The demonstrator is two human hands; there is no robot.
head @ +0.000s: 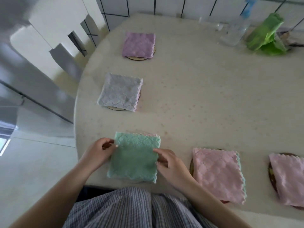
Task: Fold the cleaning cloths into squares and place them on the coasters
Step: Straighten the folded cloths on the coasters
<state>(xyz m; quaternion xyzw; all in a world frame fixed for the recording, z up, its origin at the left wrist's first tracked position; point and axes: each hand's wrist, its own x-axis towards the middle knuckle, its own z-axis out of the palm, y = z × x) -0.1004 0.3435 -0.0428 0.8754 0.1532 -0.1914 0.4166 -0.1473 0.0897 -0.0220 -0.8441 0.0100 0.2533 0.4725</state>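
Observation:
A green cloth (134,157), folded into a square, lies near the front edge of the pale round table (205,99). My left hand (98,153) pinches its left edge and my right hand (169,163) pinches its right edge. Any coaster beneath it is hidden. Folded cloths rest on round coasters elsewhere: a purple cloth (139,44) at the back, a grey cloth (120,91) in the middle left, a pink cloth (218,173) to the right of my right hand, and another pink cloth (287,176) at the right edge of the view.
A clear glass jar (233,32) and a crumpled green plastic bag (266,37) stand at the back right. A white chair (54,30) is beyond the table's left side. A tiled wall runs behind.

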